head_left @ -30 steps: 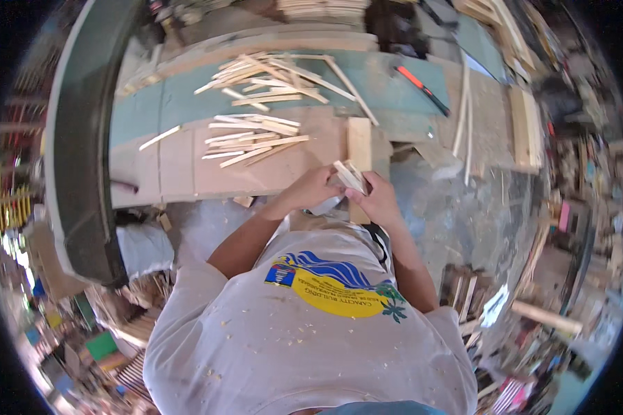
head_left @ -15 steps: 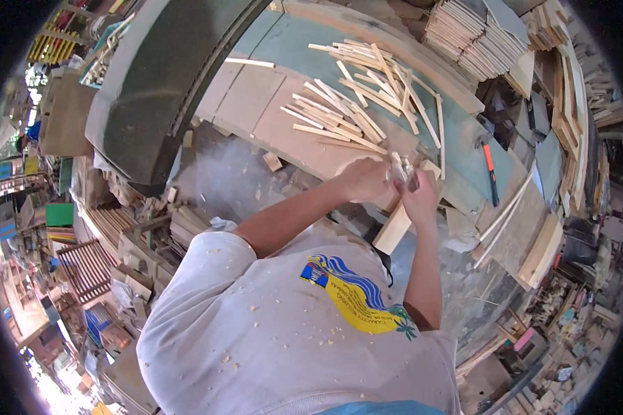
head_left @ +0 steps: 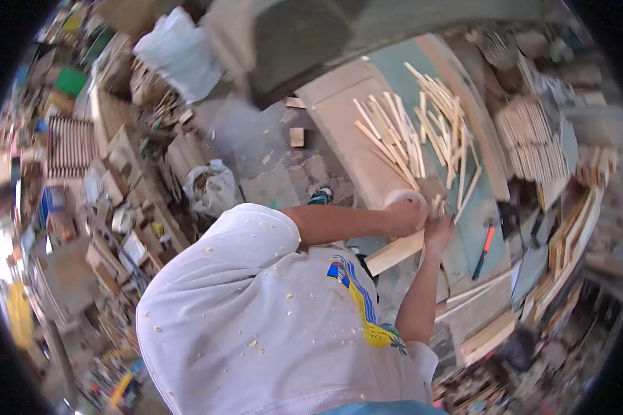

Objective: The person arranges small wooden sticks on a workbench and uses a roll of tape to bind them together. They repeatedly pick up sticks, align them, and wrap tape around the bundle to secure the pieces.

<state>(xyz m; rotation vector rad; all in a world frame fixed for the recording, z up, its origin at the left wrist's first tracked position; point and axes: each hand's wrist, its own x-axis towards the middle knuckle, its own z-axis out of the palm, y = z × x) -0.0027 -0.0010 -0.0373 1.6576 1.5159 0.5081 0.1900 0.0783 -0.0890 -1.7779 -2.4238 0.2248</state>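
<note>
Workbench: tan top [head_left: 346, 142] on one side, grey-green strip [head_left: 493, 207] on the other, tilted in view. Lots of thin pale wood strips on it, 2 loose bunches: 1st bunch [head_left: 386, 131] on tan, 2nd bunch [head_left: 457, 142] mostly on green, messier, pcs crossing. Long board [head_left: 466, 114] runs along far edge. Hammer [head_left: 485, 250], orange/black handle, on green, apart from strips. Floor [head_left: 266, 162]: grey, patchy, w/ sm. wood block [head_left: 297, 137] near bench.
</note>
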